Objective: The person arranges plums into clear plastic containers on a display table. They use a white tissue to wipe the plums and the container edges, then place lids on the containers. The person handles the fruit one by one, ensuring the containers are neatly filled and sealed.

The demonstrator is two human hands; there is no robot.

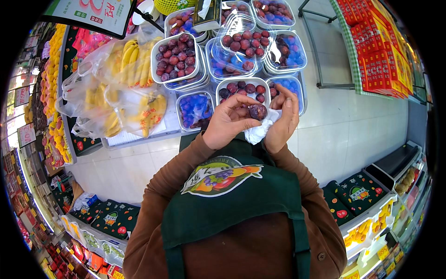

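Observation:
Between the thumb and fingers of my left hand [226,117] is a dark red plum [258,111]. My right hand [283,124] is curled round a crumpled white tissue [257,133], close beside the plum. Just beyond both hands sits an open plastic box [223,85] with plums in it, partly hidden by my fingers. To its left, a smaller box [195,110] shows mostly blue padding. A filled box of plums [175,58] tops the stack at the far left, and another box [245,44] under clear plastic stands behind.
Clear bags of bananas [118,93] cover the table's left part. A sign on a stand [100,14] leans over the far left. At the far right, red cartons [383,60] are stacked on a table with a green checked cloth. A tissue box [207,16] lies among the far boxes.

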